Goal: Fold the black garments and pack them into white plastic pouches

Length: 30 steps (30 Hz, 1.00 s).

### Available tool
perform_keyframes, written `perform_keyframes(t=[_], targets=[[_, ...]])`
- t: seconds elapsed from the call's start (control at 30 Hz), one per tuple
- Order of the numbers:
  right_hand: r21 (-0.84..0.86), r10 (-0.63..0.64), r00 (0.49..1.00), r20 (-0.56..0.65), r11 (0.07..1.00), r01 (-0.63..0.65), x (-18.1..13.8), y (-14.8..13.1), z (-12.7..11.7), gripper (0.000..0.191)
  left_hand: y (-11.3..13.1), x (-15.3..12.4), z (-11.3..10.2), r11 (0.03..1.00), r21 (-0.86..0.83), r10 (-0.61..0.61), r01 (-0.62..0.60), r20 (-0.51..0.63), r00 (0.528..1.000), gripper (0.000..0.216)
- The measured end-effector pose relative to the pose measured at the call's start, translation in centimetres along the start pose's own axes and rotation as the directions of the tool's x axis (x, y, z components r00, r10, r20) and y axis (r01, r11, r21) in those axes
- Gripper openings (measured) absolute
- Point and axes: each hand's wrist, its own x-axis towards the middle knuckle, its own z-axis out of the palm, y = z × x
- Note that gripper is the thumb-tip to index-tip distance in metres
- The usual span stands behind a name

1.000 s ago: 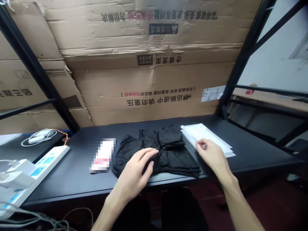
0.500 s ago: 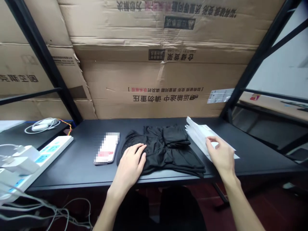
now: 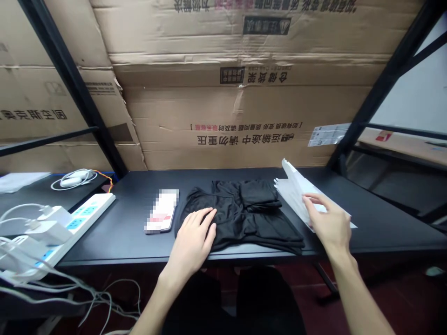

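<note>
On the dark tabletop lies a folded black garment [image 3: 258, 225], with a smaller folded part on top at its far right side. My left hand [image 3: 194, 238] rests flat on its near left side, fingers stretched out. To the right of the cloth is a stack of thin white sheets [image 3: 288, 194] that look like plastic bags. My right hand [image 3: 330, 224] pinches the top white sheet [image 3: 299, 182] between thumb and forefinger. Its far corner stands raised above the stack. Whether it is a bag or a plain sheet, I cannot tell.
A phone [image 3: 166, 211] lies left of the garment. Farther left is a white power strip [image 3: 87, 218] with plugged-in chargers and loose cables [image 3: 94, 298]. Cardboard [image 3: 181, 104] walls the back, between black metal posts [image 3: 375, 86].
The top white sheet's far corner has lifted and parted more from the stack, with my right hand pinching it. My left hand stays on the garment. The view has shifted slightly.
</note>
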Motion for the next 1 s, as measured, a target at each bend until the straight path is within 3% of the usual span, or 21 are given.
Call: perform_keyframes(t=[0.1,0.23,0.33,0.47,0.57,0.7,0.8,0.9,1.0], targets=[[0.092,-0.036,0.995,-0.092,0.995,0.045,-0.6,-0.7,0.0,0.036,0.0,0.0,0.0,1.000,-0.003,0.007,-0.007,-0.016,1.000,0.042],[0.242,-0.180,0.961,-0.212,0.943,0.230,-1.8,-2.0,0.7,0.039,0.1,0.0,-0.1,1.000,-0.015,0.008,-0.009,-0.052,0.999,0.041],[0.238,-0.323,0.914,-0.244,0.894,0.379,-2.5,-3.5,1.4,0.034,0.2,0.0,-0.2,1.000,-0.030,0.005,-0.007,-0.049,0.999,0.041],[0.163,-0.561,0.812,-0.163,0.796,0.583,-2.4,-6.0,2.1,0.029,0.4,-0.1,-0.4,0.997,-0.080,-0.020,0.015,-0.065,0.998,0.039],[0.185,-0.693,0.720,-0.035,0.703,0.686,-2.0,-7.4,2.6,0.028,0.6,-0.1,-0.4,0.991,-0.129,-0.056,0.036,-0.154,0.986,0.034],[0.277,-0.751,0.647,0.128,0.654,0.704,-2.4,-7.6,3.4,0.029,0.9,-0.3,-0.7,0.991,-0.126,-0.091,0.050,-0.346,0.934,0.014],[0.320,-0.732,0.654,0.190,0.676,0.663,-3.0,-7.4,3.8,0.028,1.2,-0.4,-1.0,0.991,-0.130,-0.079,0.023,-0.442,0.894,0.007],[0.347,-0.709,0.681,0.184,0.695,0.630,-3.3,-7.3,4.1,0.025,1.4,-0.5,-1.1,0.987,-0.161,-0.072,-0.011,-0.502,0.862,0.016],[0.399,-0.702,0.684,0.199,0.696,0.597,-3.5,-7.2,4.1,0.021,1.5,-0.5,-0.9,0.979,-0.202,-0.087,-0.016,-0.491,0.867,0.024]])
